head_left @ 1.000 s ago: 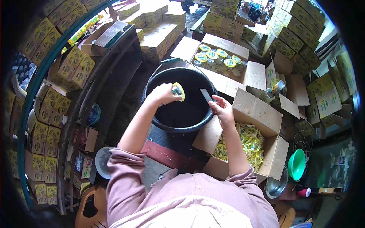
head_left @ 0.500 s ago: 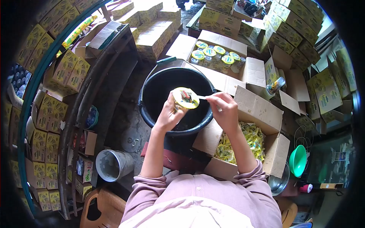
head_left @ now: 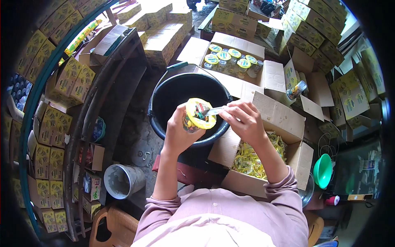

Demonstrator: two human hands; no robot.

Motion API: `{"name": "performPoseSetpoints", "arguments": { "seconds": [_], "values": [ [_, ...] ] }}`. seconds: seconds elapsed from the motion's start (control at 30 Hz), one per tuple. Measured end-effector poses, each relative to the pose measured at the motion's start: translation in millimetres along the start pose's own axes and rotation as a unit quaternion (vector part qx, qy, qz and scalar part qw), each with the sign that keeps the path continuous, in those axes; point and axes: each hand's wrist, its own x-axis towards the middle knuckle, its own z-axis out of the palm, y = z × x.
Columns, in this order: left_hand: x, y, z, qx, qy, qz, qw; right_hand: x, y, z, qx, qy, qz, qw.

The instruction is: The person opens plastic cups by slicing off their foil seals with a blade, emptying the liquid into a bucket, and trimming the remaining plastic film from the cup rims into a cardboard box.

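My left hand (head_left: 181, 129) is wrapped around a plastic cup (head_left: 200, 114) with a yellow printed film lid, tilted so that its top faces me. The middle of the lid looks dark and coloured, with the yellow film around it as a ring. My right hand (head_left: 246, 122) pinches a small knife (head_left: 212, 111), its silvery blade lying across the lid with the tip near the middle. Both hands are above a large black bucket (head_left: 164, 88), whose inside is dark.
Behind the bucket, an open carton (head_left: 257, 51) holds several yellow-lidded cups. At right stands a carton (head_left: 299, 166) of yellow film scraps (head_left: 257, 160). A grey pail (head_left: 123, 180) is at lower left, a green bowl (head_left: 322, 171) at right. Stacked cartons (head_left: 49, 160) line the left side.
The cup has come slightly lower and toward me. My right hand has turned, and the blade now shows broadside, farther over the lid; before, only a thin pale edge showed at the rim.
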Motion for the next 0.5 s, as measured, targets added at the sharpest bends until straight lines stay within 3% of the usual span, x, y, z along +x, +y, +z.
{"name": "performPoseSetpoints", "arguments": {
  "seconds": [0.5],
  "values": [
    [-5, 15, 1, -0.015, -0.031, -0.001, 0.999, -6, -5, -3, 0.015, 0.012, -0.022, 1.000]
  ]
}}
